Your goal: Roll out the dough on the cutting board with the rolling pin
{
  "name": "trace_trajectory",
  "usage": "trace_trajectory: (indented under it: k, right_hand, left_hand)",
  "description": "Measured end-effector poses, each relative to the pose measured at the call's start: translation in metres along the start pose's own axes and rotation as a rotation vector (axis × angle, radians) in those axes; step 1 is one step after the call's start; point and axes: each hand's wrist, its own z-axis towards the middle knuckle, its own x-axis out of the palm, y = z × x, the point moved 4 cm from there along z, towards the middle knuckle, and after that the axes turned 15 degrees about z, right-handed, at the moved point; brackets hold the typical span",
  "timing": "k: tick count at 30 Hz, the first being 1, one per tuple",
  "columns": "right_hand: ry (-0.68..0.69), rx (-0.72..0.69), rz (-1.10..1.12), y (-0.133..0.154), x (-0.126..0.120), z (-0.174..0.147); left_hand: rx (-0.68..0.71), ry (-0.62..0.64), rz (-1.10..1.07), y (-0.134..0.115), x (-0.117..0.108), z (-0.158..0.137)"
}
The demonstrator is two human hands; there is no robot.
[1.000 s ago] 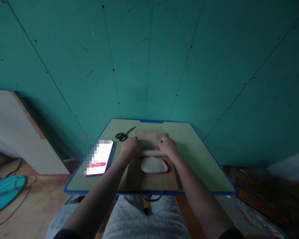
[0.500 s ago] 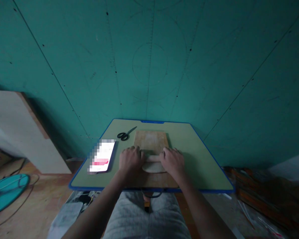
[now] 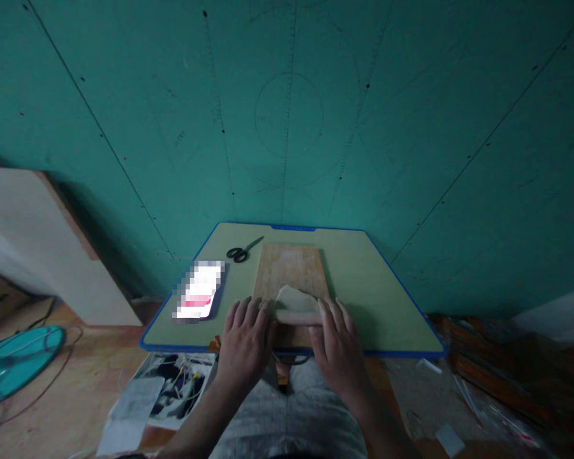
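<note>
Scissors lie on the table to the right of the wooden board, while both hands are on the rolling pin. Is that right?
Not quite: the head view shows the scissors to the left of the wooden board. They do lie on the table, and the left hand and right hand are on the rolling pin.

Rolling pin, ends apparently hidden under left grip and right grip, phone screen pixelated
</note>
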Motion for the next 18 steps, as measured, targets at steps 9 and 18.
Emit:
trace_trajectory:
  k: [9,18]
  right_hand:
    - [0.005,-0.032,-0.007,0.005,-0.002,-0.022]
    - [0.000,-0.046,-0.023,0.006,-0.004,-0.032]
  left_hand:
    - [0.046,-0.073,0.036,-0.003,0.000,-0.028]
    - [0.081,-0.067,0.001,-0.002,0.001,-0.041]
